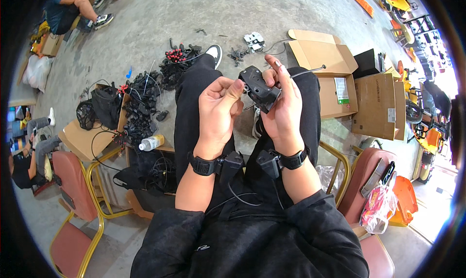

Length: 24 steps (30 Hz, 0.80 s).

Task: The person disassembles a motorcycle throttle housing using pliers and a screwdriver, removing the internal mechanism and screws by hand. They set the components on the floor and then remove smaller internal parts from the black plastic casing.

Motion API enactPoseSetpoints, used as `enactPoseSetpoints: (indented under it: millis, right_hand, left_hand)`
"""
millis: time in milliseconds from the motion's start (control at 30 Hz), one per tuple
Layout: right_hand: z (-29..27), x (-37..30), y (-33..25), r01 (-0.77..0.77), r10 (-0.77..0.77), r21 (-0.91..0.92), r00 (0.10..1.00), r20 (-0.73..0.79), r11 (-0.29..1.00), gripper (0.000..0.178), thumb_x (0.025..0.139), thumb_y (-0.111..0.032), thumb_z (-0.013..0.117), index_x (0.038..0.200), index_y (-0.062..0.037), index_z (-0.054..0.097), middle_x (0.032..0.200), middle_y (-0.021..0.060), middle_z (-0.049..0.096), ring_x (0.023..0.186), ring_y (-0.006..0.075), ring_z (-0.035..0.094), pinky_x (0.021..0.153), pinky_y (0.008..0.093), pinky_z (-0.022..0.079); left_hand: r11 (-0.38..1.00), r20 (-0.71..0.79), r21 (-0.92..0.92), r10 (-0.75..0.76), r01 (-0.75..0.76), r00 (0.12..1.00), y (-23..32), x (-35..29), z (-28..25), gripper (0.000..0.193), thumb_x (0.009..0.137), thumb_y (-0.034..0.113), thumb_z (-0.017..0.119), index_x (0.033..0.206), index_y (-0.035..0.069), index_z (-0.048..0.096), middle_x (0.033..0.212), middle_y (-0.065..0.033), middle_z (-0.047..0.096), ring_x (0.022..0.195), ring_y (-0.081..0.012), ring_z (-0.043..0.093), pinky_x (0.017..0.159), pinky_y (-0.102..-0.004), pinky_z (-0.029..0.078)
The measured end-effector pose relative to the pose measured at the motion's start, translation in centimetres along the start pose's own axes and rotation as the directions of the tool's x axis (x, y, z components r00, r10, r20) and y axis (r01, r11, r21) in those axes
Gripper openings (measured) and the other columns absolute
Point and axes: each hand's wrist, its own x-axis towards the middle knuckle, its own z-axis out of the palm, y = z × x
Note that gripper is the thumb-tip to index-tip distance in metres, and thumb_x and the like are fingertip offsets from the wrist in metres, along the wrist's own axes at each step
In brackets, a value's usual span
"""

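A black plastic housing point(259, 89) with small round holes sits tilted in my right hand point(285, 103), above my lap. The right thumb and palm support it while the index finger points up, off the part. My left hand point(218, 105) is closed in a pinch at the housing's left edge; what lies between thumb and fingertips is too small to make out. A thin black cable point(310, 70) sticks out past the right fingers, its tip free. Whether it joins the housing is hidden. Both wrists wear black straps with small box-shaped devices.
Piles of black parts point(141, 101), some red-tipped point(177, 54), lie on the floor at left, near a bottle point(151, 142). A white-grey part point(254, 41) lies ahead. Open cardboard boxes point(376, 103) stand at right. Chairs point(73, 181) flank me; other people sit at far left.
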Motion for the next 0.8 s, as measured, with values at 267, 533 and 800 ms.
enactPoseSetpoints:
  millis: [267,533,800]
  right_hand:
    - [0.1,0.0,-0.2,-0.051,0.051,0.036,0.999,0.008,0.998,0.032,0.089,-0.012,0.047,0.119,-0.0002,0.047,0.079,-0.0020,0.047,0.071,0.0036,0.046,0.062,0.0172,0.041]
    - [0.2,-0.1,-0.6,-0.107,0.109,0.038,0.992,-0.055,0.993,0.035,0.084,-0.005,0.051,0.118,-0.0004,0.049,0.090,0.0008,0.056,0.077,0.0027,0.052,0.065,0.0167,0.043]
    - [-0.2,-0.1,-0.3,-0.091,0.094,0.052,0.993,-0.074,0.995,0.034,0.084,-0.008,0.051,0.117,-0.0007,0.050,0.094,0.0058,0.055,0.081,0.0099,0.055,0.068,0.0222,0.045]
  left_hand:
    - [0.981,-0.117,-0.192,-0.056,0.033,0.992,-0.4,0.0,0.7,0.020,0.085,0.020,0.061,0.074,0.006,0.054,0.048,0.0079,0.031,0.042,-0.0027,0.024,0.042,-0.0220,0.018]
    - [0.999,-0.203,0.023,0.049,-0.045,0.978,-0.6,-0.1,0.9,0.018,0.083,0.019,0.064,0.077,0.003,0.059,0.050,0.0073,0.040,0.043,-0.0014,0.028,0.042,-0.0204,0.019]
    - [0.941,-0.218,0.298,0.232,-0.162,0.948,-0.7,-0.4,1.4,0.016,0.078,0.012,0.069,0.078,-0.002,0.061,0.055,0.0088,0.046,0.049,0.0029,0.030,0.043,-0.0165,0.018]
